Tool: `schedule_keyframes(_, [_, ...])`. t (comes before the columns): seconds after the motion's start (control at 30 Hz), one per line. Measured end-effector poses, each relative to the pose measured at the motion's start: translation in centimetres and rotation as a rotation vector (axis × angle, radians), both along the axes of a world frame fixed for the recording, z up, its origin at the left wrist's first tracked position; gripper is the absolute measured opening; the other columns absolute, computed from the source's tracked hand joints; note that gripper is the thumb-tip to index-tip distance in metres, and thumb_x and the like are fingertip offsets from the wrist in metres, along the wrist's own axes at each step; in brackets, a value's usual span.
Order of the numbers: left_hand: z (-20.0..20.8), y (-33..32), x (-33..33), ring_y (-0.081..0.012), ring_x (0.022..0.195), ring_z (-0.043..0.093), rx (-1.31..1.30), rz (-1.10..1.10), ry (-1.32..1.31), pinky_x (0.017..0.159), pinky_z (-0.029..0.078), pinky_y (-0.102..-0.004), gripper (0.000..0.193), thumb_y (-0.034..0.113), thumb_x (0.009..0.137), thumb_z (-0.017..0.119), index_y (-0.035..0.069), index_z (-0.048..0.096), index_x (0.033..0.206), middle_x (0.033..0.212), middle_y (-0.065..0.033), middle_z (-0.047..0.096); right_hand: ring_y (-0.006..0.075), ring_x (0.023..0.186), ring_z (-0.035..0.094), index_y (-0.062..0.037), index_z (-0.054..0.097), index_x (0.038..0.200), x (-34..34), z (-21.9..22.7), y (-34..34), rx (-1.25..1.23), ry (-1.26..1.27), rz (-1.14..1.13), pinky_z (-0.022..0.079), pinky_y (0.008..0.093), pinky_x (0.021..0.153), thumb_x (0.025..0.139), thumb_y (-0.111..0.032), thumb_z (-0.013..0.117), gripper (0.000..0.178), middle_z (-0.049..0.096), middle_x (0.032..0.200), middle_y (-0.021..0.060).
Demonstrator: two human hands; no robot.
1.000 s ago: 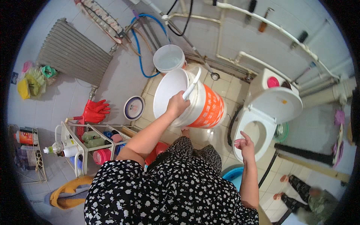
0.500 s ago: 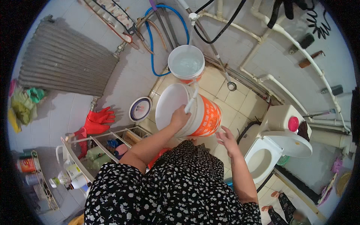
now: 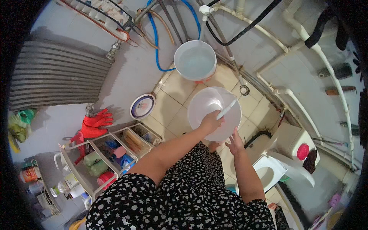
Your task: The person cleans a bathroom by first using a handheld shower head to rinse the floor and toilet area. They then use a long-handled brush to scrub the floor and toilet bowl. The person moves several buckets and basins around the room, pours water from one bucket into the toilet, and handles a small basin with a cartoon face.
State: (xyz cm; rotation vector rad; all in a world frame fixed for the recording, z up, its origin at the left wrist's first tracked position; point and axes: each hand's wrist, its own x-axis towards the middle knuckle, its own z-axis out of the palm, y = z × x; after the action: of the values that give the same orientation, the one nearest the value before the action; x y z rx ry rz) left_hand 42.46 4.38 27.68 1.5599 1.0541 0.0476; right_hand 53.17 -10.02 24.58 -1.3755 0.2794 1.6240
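Note:
My left hand (image 3: 211, 122) is closed around the white grip of the handle (image 3: 227, 108) on a white plastic bucket (image 3: 196, 103). The bucket's mouth faces up toward me, and its pale inside shows no water. By its near right side is my right hand (image 3: 235, 144), fingers apart and holding nothing; whether the fingertips touch the wall I cannot tell. Farther off, a second white bucket (image 3: 176, 63) holds clear water. A white tap (image 3: 206, 11) above it runs a stream down into it.
A grey radiator (image 3: 57, 74) and red rubber gloves (image 3: 96, 124) hang at left, above a shelf rack (image 3: 92, 163) of bottles. A round basin (image 3: 133, 109) leans by the wall. At right stand a toilet (image 3: 281, 168) and white pipes (image 3: 295, 101). A floor drain (image 3: 244, 90) lies ahead.
The held bucket has turned from lying tilted, with its orange printed side showing, to mouth up, and has shifted right. My right hand has stayed near its side.

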Motion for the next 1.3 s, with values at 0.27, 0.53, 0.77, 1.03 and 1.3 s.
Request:
schedule_keyframes(0.27, [-5.9,1.7,4.6,-0.0297,0.088,0.058,0.179,-0.066,0.005,0.078,0.044,-0.0384,0.028,0.015,0.078,0.055,0.004,0.054,0.104,0.091,-0.0173,0.06,0.0247,0.134,0.01,-0.0038,0.007,0.139,3.9,-1.8,4.5,0.15,-0.094,0.001,0.008,0.0429,0.107,0.085,-0.06,0.037,0.084,0.017,0.144,0.0104])
schedule_keyframes(0.53, [-14.0,-0.1,6.5,-0.0341,0.098,0.053,0.166,-0.191,0.011,0.083,0.042,-0.04,0.044,-0.003,0.069,0.052,0.004,0.05,0.112,0.104,-0.0191,0.055,0.0176,0.118,0.032,-0.0114,0.032,0.133,5.2,-7.0,7.2,0.147,-0.013,-0.091,0.022,0.0356,0.101,0.087,-0.051,0.042,0.061,0.035,0.132,0.0001])
schedule_keyframes(0.77, [-12.5,0.4,5.5,-0.0305,0.113,0.045,0.05,-0.318,-0.109,0.093,0.038,-0.0365,0.045,0.005,0.072,0.051,0.008,0.05,0.117,0.124,-0.0145,0.046,0.0194,0.107,0.039,-0.0092,0.045,0.117,5.5,-11.4,8.4,-0.076,-0.077,-0.244,0.031,0.0358,0.093,0.089,-0.038,0.047,0.04,0.044,0.117,0.0022])
schedule_keyframes(1.03, [-15.6,4.4,-13.1,-0.0274,0.104,0.05,0.059,0.397,-0.022,0.089,0.041,-0.0337,0.03,0.005,0.077,0.051,0.008,0.053,0.106,0.114,-0.0102,0.049,0.0182,0.089,0.05,-0.0042,0.054,0.101,7.6,-14.0,7.5,-0.26,-0.256,-0.266,0.042,0.028,0.081,0.089,-0.024,0.049,0.023,0.054,0.099,0.0069])
schedule_keyframes(1.3, [-25.2,16.5,-38.9,-0.0316,0.097,0.053,0.582,0.492,0.586,0.086,0.042,-0.0392,0.033,0.0,0.072,0.045,0.008,0.054,0.104,0.102,-0.0164,0.056,0.0135,0.061,0.049,-0.0024,0.054,0.089,6.7,-14.9,3.3,-0.373,-0.473,-0.299,0.045,0.0274,0.059,0.089,-0.018,0.049,0.016,0.048,0.069,0.0037])
